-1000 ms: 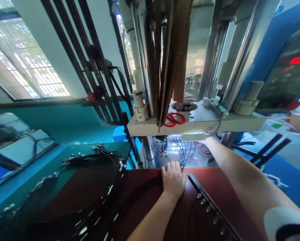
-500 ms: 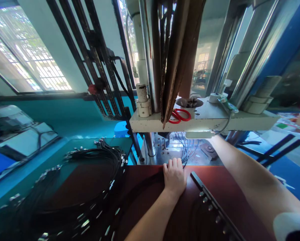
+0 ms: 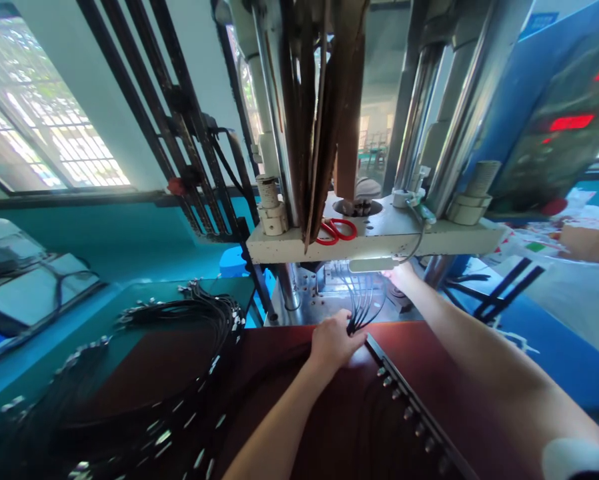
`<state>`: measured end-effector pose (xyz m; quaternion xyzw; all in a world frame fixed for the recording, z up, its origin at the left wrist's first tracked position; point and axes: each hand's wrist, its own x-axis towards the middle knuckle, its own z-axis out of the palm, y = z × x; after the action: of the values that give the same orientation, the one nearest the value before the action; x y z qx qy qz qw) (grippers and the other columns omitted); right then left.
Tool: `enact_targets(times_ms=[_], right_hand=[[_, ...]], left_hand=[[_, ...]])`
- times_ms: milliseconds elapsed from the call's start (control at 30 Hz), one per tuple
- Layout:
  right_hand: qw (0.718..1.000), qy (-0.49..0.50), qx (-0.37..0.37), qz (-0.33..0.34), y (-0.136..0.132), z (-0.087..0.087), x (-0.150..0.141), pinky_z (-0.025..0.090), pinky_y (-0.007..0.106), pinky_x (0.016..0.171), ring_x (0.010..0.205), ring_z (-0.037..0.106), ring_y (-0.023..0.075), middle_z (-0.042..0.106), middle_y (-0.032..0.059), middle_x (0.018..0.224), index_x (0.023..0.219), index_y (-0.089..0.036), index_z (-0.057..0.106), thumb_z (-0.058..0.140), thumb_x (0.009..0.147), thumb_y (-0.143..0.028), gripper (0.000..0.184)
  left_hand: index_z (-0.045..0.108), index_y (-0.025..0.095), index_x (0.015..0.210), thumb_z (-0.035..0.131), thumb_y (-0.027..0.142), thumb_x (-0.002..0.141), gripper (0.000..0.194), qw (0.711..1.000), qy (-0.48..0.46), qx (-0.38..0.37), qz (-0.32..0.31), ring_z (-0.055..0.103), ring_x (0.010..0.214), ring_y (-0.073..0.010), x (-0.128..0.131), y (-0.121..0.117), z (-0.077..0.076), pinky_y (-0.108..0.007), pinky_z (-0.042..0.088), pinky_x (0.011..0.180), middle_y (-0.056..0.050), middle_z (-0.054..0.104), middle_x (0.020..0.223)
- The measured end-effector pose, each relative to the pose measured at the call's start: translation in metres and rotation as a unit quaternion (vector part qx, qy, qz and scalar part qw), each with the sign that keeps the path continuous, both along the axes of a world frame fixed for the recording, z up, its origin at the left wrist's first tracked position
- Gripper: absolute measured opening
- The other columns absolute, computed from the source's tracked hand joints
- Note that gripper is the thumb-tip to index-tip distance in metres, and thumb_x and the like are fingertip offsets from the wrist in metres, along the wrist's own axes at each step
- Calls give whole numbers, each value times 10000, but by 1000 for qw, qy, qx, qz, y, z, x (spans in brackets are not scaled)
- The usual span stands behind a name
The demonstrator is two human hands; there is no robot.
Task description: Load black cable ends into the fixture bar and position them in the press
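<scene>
My left hand rests at the far edge of the dark red table, its fingers curled around a bundle of thin black cables. The cables run from my hand up into the lit metal bed under the press plate. My right hand reaches in beneath that plate beside the cables. Its fingers are hidden by the plate's edge, so whether it holds anything cannot be seen.
Red-handled scissors lie on the press plate among steel columns. A black bar with metal plugs lies on the table to my right. A large coil of black cables with metal ends fills the left side.
My left hand lay flat on the table edge; now it has shifted right and closed on the cable bundle. My right hand stays under the plate. The view has drifted slightly.
</scene>
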<state>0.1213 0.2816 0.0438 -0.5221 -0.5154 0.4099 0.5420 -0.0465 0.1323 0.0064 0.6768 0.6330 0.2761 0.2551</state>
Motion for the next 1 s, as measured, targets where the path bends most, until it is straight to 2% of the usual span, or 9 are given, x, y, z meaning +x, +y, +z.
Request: enact_targets(times_ms=[133, 233, 300, 400, 500, 600, 700, 833, 1000], right_hand=[[997, 65, -34, 26, -36, -15, 9, 262, 165, 336, 370, 391, 54, 440, -58, 509, 866, -141, 502, 442, 864, -409, 275], [995, 96, -21, 35, -69, -13, 12, 291, 187, 351, 383, 446, 87, 486, -36, 490, 866, -165, 510, 494, 769, -413, 267], [994, 104, -4, 34, -90, -9, 12, 311, 198, 365, 402, 479, 102, 520, -24, 510, 863, -176, 524, 513, 739, -420, 274], [994, 104, 22, 25, -115, -4, 14, 331, 214, 376, 416, 492, 116, 534, -24, 519, 831, -189, 535, 534, 727, -445, 277], [994, 104, 39, 14, -131, -3, 18, 339, 222, 379, 410, 473, 115, 518, -33, 496, 791, -196, 543, 549, 722, -467, 280], [992, 118, 42, -3, -141, -6, 24, 333, 218, 368, 392, 449, 105, 505, -42, 485, 772, -196, 543, 565, 710, -467, 279], [989, 147, 22, -22, -148, -12, 29, 340, 212, 359, 388, 455, 103, 508, -45, 492, 775, -194, 538, 573, 697, -456, 275], [982, 183, -16, -47, -158, -23, 38, 376, 221, 357, 405, 495, 119, 544, -24, 523, 782, -184, 543, 591, 674, -442, 283], [973, 205, -39, -97, -164, -27, 74, 378, 219, 329, 373, 503, 130, 555, -11, 505, 788, -180, 516, 572, 709, -409, 248]], left_hand=[[559, 133, 771, 721, 475, 572, 427, 957, -262, -87, -85, 528, 676, -140, -7, 2, 9, -233, 372, 609, -12, 556, 724], [498, 142, 961, 750, 439, 565, 556, 834, -509, -191, -99, 560, 691, -135, -4, -2, 7, -256, 429, 658, -24, 580, 794], [473, 140, 1027, 761, 405, 570, 602, 741, -597, -272, -139, 599, 726, -168, 0, -7, 3, -303, 463, 693, -69, 606, 861], [472, 142, 1097, 738, 373, 612, 599, 679, -599, -357, -230, 630, 709, -209, 5, -16, -4, -337, 490, 642, -116, 625, 907], [497, 131, 1116, 705, 361, 651, 558, 682, -547, -388, -292, 628, 625, -201, 13, -26, -8, -287, 481, 527, -100, 632, 812], [577, 83, 965, 688, 333, 680, 395, 715, -535, -370, -257, 520, 446, -96, 25, -39, -4, -181, 372, 399, -31, 566, 627], [594, 79, 848, 673, 304, 706, 278, 716, -543, -370, -236, 334, 340, -13, 35, -50, 3, -139, 216, 345, 37, 451, 517], [605, 89, 848, 660, 310, 712, 265, 715, -535, -375, -251, 253, 314, 3, 39, -63, 9, -146, 154, 339, 49, 429, 490], [647, 64, 837, 673, 341, 675, 321, 752, -421, -401, -310, 300, 302, -25, 36, -101, 14, -171, 155, 306, 22, 466, 463]])
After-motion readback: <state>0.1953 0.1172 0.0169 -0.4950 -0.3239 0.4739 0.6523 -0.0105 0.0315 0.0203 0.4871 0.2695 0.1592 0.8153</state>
